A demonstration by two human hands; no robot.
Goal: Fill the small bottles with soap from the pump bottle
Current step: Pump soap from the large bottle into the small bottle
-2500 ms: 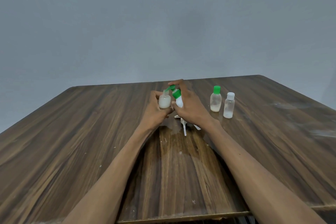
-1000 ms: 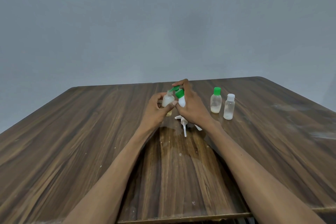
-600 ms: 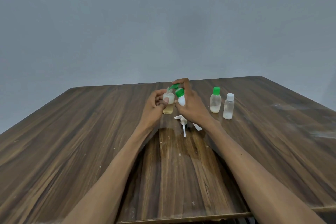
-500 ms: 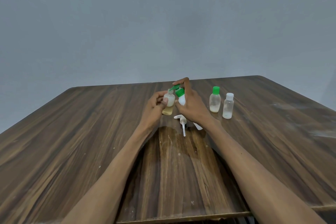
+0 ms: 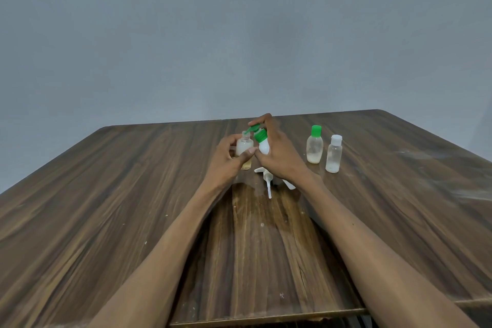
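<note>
My left hand (image 5: 226, 160) grips a small clear bottle (image 5: 244, 147) with no cap, holding whitish soap, upright above the table middle. My right hand (image 5: 279, 154) holds the white pump bottle (image 5: 263, 145) with a green collar and green pump head (image 5: 253, 128), one finger on top of the pump. The green nozzle points at the small bottle's open neck. Two more small bottles stand to the right: one with a green cap (image 5: 315, 144) and one with a white cap (image 5: 333, 153), each with a little whitish soap at the bottom.
White plastic parts, one with a thin tube (image 5: 267, 181), lie on the wooden table (image 5: 106, 208) just below my hands. A wet patch darkens the wood near them. A grey wall rises behind the table's far edge.
My left hand shifted its grip on the small bottle and lowered it slightly, bringing its neck under the green nozzle. My right hand stayed on the pump bottle.
</note>
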